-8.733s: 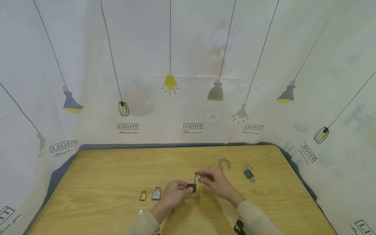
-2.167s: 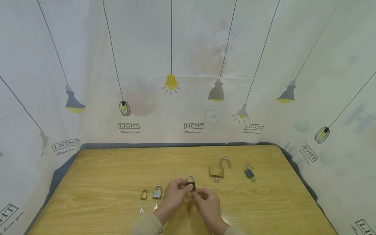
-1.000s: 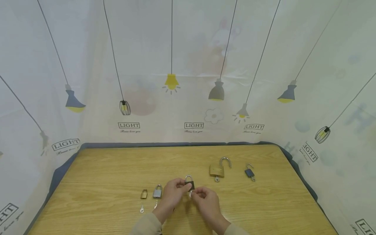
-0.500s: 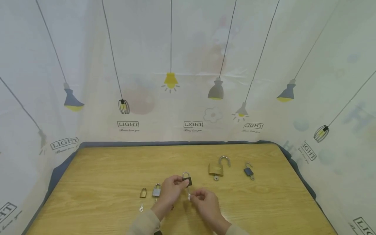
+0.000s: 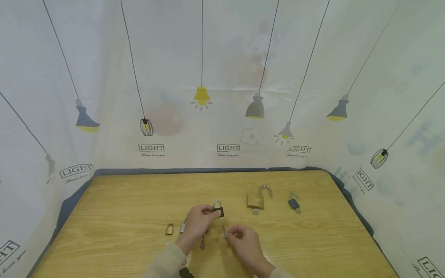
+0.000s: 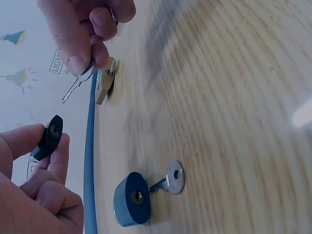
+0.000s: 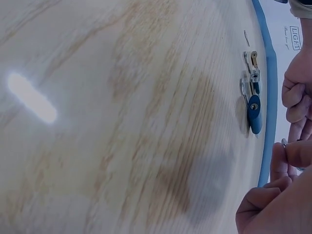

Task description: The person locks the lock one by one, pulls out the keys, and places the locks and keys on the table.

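Note:
My left hand (image 5: pixel 198 222) grips a small black padlock (image 5: pixel 218 212) above the table, its shackle closed and pointing away. In the left wrist view the keyhole on the bottom of that black padlock (image 6: pixel 52 132) is bare. To the right, my right hand (image 5: pixel 245 241) pinches a silver key (image 5: pixel 224 230) between thumb and forefinger, the blade towards the padlock. A gap separates key and padlock. A blue padlock (image 6: pixel 132 200) lies below my left hand in the left wrist view, with a loose key (image 6: pixel 174 177) beside it; the head view mostly hides that padlock.
On the wooden table (image 5: pixel 132 200), a large brass padlock (image 5: pixel 255 201) and a dark blue padlock (image 5: pixel 293 203) lie with shackles open and keys inserted. A small brass padlock (image 5: pixel 169 229) and a silver padlock (image 5: pixel 182 226), partly covered by my hand, lie left.
The black padlock's shackle, open in the oldest frame, is now closed. The key has come out of the padlock in my right hand. My left hand has moved left and away with the padlock.

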### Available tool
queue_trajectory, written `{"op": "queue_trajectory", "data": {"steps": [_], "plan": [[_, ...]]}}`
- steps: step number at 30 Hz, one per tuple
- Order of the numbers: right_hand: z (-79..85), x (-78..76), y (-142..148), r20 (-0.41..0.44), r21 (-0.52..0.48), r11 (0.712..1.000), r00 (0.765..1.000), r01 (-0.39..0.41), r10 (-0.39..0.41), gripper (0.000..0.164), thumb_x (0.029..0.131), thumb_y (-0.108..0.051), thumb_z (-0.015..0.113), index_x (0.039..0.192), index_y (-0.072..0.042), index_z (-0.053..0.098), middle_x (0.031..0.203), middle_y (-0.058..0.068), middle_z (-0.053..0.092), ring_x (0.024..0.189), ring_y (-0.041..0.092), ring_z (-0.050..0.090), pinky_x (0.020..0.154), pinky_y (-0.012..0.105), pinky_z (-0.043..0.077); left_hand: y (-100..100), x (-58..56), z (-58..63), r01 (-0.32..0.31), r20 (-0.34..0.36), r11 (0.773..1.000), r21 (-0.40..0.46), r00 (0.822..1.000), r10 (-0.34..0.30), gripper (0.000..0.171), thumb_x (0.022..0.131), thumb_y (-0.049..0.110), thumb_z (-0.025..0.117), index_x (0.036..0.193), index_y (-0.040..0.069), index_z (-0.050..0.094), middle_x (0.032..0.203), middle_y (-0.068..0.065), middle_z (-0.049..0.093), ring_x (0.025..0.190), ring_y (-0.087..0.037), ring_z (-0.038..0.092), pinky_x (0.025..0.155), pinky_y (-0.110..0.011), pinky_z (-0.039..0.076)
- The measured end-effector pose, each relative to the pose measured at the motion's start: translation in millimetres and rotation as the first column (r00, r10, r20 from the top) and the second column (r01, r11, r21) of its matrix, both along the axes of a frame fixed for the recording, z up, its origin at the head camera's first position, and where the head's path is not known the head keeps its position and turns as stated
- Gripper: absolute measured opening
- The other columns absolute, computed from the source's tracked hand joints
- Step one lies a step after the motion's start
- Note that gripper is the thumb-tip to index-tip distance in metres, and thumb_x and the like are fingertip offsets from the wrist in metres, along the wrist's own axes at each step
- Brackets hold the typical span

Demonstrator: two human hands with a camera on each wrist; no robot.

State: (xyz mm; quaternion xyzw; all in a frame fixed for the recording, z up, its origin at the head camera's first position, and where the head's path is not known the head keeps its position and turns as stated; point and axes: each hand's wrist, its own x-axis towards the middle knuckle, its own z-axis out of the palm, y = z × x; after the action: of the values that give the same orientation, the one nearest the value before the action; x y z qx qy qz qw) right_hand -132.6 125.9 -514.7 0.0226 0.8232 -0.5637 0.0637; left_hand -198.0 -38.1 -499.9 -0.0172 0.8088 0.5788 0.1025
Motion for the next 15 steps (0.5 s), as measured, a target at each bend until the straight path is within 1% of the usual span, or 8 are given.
{"op": "queue_trajectory", "data": {"steps": [2,7,10,13,15], "plan": [[0.6,0.5,0.8,-0.011,-0.001,1.000,1.000,-0.002,0.002,0.017,0.087,-0.022,0.067,0.092,-0.007,0.065,0.085,0.002,0.063,0.079,0.017,0.055,0.071,0.032,0.046,-1.1,-0.4,0.3,0.003,-0.001,1.000,-0.009,1.000,-0.003,0.028,0.084,0.032,0.072,0.098,0.008,0.067,0.090,-0.003,0.069,0.081,-0.018,0.058,0.068,-0.031,0.045],[-1.0,0.2,3.1,-0.024,0.026,1.000,1.000,0.007,-0.006,0.014,0.087,-0.022,0.067,0.090,-0.009,0.066,0.084,0.001,0.063,0.079,0.017,0.055,0.073,0.033,0.046,-2.5,-0.3,0.9,0.008,0.002,0.999,-0.044,1.000,-0.008,0.028,0.085,0.030,0.070,0.101,0.007,0.067,0.091,-0.004,0.068,0.082,-0.018,0.058,0.070,-0.034,0.048],[-2.5,-0.2,5.1,-0.027,0.049,0.999,0.999,0.018,-0.017,0.011,0.087,-0.021,0.067,0.090,-0.010,0.066,0.083,0.000,0.063,0.078,0.017,0.055,0.072,0.033,0.046,-2.4,-0.6,1.4,0.020,-0.012,0.995,-0.096,1.000,-0.021,0.027,0.085,0.028,0.069,0.102,0.007,0.067,0.093,-0.003,0.068,0.085,-0.017,0.059,0.074,-0.037,0.050],[-3.1,-0.3,7.0,-0.025,0.063,0.997,0.999,0.035,-0.033,0.011,0.087,-0.021,0.067,0.090,-0.011,0.066,0.082,0.000,0.063,0.077,0.016,0.055,0.070,0.031,0.047,-2.6,-1.0,1.2,0.038,-0.033,0.986,-0.160,0.999,-0.043,0.027,0.084,0.028,0.069,0.102,0.007,0.068,0.094,-0.004,0.068,0.084,-0.017,0.060,0.073,-0.037,0.051],[-3.3,-0.8,8.9,-0.028,0.065,0.997,0.999,0.040,-0.038,0.011,0.087,-0.021,0.067,0.090,-0.011,0.065,0.082,0.000,0.063,0.077,0.016,0.055,0.069,0.030,0.047,-2.0,-1.5,0.8,0.051,-0.051,0.978,-0.204,0.997,-0.062,0.027,0.084,0.029,0.070,0.101,0.007,0.068,0.093,-0.004,0.068,0.081,-0.016,0.059,0.069,-0.036,0.050]]}}
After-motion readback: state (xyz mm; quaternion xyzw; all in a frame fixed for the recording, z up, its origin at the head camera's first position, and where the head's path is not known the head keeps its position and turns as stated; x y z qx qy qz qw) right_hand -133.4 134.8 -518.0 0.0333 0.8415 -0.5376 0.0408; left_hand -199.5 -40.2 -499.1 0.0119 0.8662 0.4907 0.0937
